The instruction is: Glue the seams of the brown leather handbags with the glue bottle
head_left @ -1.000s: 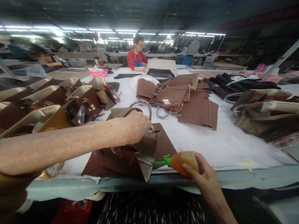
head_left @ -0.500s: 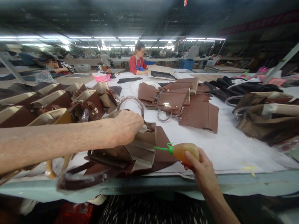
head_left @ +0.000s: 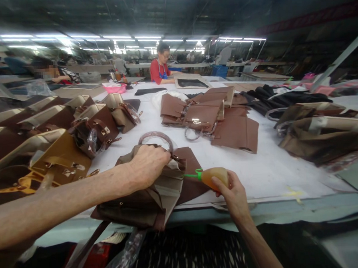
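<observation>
At the front edge of the table, a brown handbag (head_left: 131,208) lies tipped over with its side gusset toward my right. My left hand (head_left: 152,161) is closed on the bag's upper edge; its fingertips are hidden behind the hand. A plastic-wrapped handle (head_left: 156,136) arches up just beyond it. In my right hand (head_left: 231,193) is a squeeze bottle (head_left: 213,178) of amber liquid, held sideways. Its green nozzle points left, with the tip close to the bag's side edge; whether it touches I cannot tell. A wrapped strap (head_left: 128,252) hangs over the table edge.
Several brown handbags (head_left: 97,126) and a mustard one (head_left: 63,156) stand at left. Brown bags (head_left: 205,116) lie stacked beyond the middle, and more bags (head_left: 323,138) sit at right. Across the white-covered table (head_left: 277,173), a person in red (head_left: 159,71) works.
The bag has shifted toward me, and its wrapped strap has dropped off the table edge. My right hand has moved slightly left with the bottle. My left hand keeps its grip.
</observation>
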Motion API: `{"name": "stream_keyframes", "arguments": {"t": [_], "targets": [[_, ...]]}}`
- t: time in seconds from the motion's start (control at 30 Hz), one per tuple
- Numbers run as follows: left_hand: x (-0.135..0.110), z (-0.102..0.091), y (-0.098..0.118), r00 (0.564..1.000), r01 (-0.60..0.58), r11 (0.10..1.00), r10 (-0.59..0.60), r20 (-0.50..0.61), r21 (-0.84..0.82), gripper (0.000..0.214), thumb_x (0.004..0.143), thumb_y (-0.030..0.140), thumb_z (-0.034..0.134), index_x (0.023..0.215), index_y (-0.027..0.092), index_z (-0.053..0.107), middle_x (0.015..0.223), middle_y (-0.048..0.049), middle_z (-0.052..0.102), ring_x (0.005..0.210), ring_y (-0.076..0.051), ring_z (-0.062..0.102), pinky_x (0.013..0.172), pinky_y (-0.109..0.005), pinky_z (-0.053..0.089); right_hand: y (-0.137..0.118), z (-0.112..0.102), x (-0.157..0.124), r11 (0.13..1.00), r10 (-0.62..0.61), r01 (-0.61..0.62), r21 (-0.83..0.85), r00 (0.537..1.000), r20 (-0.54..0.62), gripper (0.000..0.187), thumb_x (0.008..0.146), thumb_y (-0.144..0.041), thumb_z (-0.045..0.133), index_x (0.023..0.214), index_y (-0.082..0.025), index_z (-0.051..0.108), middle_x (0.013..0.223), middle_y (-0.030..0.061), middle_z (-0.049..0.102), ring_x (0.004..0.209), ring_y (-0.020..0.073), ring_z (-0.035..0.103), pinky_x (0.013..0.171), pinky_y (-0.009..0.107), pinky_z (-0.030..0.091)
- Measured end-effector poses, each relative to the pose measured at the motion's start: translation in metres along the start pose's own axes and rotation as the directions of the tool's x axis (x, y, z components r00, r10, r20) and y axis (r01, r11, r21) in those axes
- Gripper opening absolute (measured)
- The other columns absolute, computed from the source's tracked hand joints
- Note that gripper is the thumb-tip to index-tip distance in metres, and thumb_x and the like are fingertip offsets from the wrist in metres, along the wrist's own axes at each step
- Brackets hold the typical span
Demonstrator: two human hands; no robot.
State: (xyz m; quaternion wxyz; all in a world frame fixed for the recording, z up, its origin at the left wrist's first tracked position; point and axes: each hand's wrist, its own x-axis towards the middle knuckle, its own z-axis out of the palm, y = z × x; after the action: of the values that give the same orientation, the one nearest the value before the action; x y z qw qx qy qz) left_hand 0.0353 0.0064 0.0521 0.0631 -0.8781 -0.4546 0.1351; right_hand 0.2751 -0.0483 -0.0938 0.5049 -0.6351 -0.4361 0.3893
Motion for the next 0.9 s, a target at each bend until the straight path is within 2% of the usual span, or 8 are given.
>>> {"name": "stream_keyframes", "arguments": {"t": [0.23,0.4,0.6,0.77,0.9], "targets": [[-0.005,0.011,0.002,0.997,0.015,1.0,-0.017,-0.081,-0.02,0.02,0.08,0.011,0.042,0.089,0.016,0.059,0.087,-0.0098,0.066,0.071,-0.024,0.065,0.056,-0.033,0.045,0.006,-0.002,0.003,0.999,0.021,-0.02,-0.044,0.999,0.026,0.042,0.072,-0.047,0.067,0.102,-0.02,0.053,0.074,-0.0023,0.059,0.051,0.0153,0.053,0.051,0.03,0.045],[-0.012,0.018,0.004,0.996,0.019,1.0,-0.019,-0.085,-0.005,0.018,0.078,0.012,0.044,0.091,0.017,0.057,0.088,-0.0085,0.065,0.068,-0.023,0.064,0.051,-0.03,0.041,0.004,-0.005,0.002,0.998,0.061,-0.06,-0.013,0.995,0.074,0.044,0.071,-0.049,0.066,0.103,-0.02,0.054,0.081,0.0002,0.061,0.052,0.016,0.053,0.05,0.032,0.048],[-0.017,0.021,0.006,0.996,0.001,1.0,0.0,-0.091,0.002,0.02,0.076,0.01,0.046,0.092,0.017,0.055,0.089,-0.0072,0.065,0.066,-0.025,0.063,0.049,-0.031,0.041,0.001,-0.003,0.001,0.996,0.092,-0.093,0.004,0.993,0.075,0.045,0.07,-0.048,0.068,0.102,-0.019,0.054,0.084,0.0017,0.06,0.059,0.0184,0.056,0.051,0.032,0.051],[-0.022,0.02,0.01,0.996,0.007,1.0,-0.008,-0.094,-0.013,0.02,0.075,0.009,0.044,0.09,0.016,0.056,0.085,-0.0075,0.065,0.066,-0.024,0.063,0.052,-0.032,0.042,0.001,-0.004,-0.002,0.994,0.11,-0.112,0.012,0.99,0.092,0.043,0.069,-0.048,0.068,0.099,-0.018,0.057,0.079,0.0011,0.061,0.056,0.0175,0.055,0.049,0.031,0.05],[-0.023,0.025,0.009,0.995,0.002,0.999,-0.007,-0.099,-0.046,0.021,0.073,0.011,0.048,0.092,0.017,0.055,0.088,-0.0076,0.065,0.068,-0.022,0.062,0.055,-0.03,0.042,0.003,-0.002,0.0,0.995,0.1,-0.101,0.009,0.993,0.063,0.044,0.069,-0.049,0.068,0.098,-0.018,0.056,0.078,0.001,0.06,0.056,0.0179,0.056,0.046,0.029,0.049]]}}
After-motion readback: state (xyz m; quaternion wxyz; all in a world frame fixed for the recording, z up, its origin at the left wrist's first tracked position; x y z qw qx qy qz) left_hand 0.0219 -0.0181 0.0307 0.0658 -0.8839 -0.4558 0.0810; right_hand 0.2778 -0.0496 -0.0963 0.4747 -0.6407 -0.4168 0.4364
